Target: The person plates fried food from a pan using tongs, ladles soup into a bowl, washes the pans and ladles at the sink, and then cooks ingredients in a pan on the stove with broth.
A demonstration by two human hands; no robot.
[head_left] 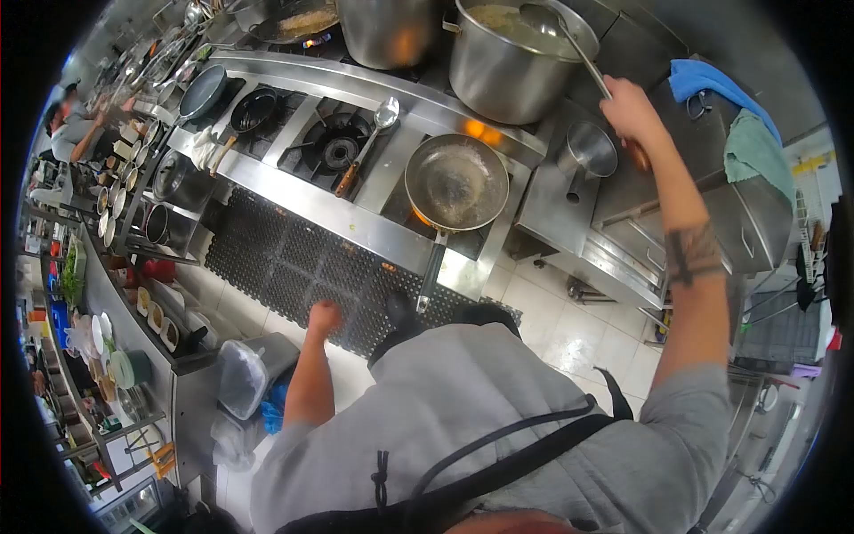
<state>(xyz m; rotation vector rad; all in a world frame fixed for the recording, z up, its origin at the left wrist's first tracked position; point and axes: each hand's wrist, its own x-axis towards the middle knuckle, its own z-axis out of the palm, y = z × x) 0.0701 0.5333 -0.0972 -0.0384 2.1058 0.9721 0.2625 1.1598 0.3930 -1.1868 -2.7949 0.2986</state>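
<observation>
Out to the upper right, my right hand (633,114) is closed around the handle of a long metal ladle (583,60). A brown grip end shows below the hand, and the ladle's bowl reaches into a big steel pot (507,80) holding pale liquid. My left hand (326,319) hangs low over the floor mat with its fingers curled and nothing visible in it. In front of me a frying pan (456,182) sits on a burner, its inside wet and its handle pointing toward me. Left of it lies a slotted spoon (366,147) with a wooden handle.
Another tall pot (389,31) and a pan with food (298,22) stand at the back. Smaller pans (255,109) occupy the left burners. A steel cup (592,149) is right of the stove, near blue (722,87) and green cloths (758,153). People (76,133) work far left.
</observation>
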